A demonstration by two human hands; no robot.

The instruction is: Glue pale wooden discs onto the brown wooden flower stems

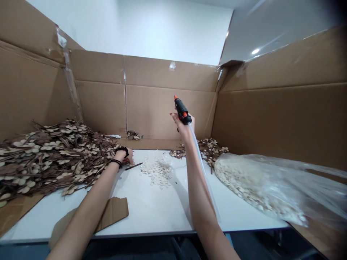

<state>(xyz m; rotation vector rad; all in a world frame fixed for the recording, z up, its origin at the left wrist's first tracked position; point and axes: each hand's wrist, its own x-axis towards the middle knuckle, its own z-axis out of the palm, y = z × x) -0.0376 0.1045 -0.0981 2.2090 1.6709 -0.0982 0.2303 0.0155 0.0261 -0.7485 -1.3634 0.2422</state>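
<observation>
My right hand (182,123) clamps the glue gun (181,108). My left hand (127,155), grip unclear, meets the stick pile (54,155) beside discs (157,172).

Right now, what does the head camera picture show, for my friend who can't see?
The right hand holds up a glue gun above a white table walled with cardboard. The left hand rests by a heap of brown wooden sticks; pale discs lie between the arms.

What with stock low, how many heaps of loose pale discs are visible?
2. One small heap lies on the table, between the left hand and the right hand holding the glue gun; a larger one fills the plastic bag at right. More may be hidden.
</observation>
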